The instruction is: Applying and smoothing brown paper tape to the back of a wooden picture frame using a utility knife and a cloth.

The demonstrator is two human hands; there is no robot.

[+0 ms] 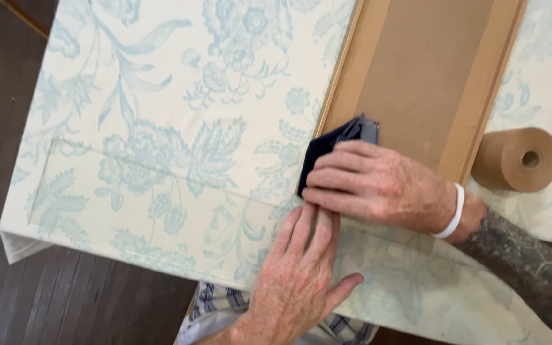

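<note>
A roll of brown tape (517, 160) lies right of the frame (378, 64), apart from both hands. The frame's far end is cut off — its long axis runs up and slightly right across the surface (161, 160). Right hand (378, 185) presses a dark folded cloth (327, 150) at the frame's near corner; left hand (298, 268) lies flat, fingers spread — holding nothing.

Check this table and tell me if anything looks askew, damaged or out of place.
Nothing stands out. The brown-backed frame lies flat on the floral tablecloth, at an angle to the table edge. The right hand presses a dark folded cloth at its corner; the left hand rests flat beside it. The paper tape roll looks intact.
</note>
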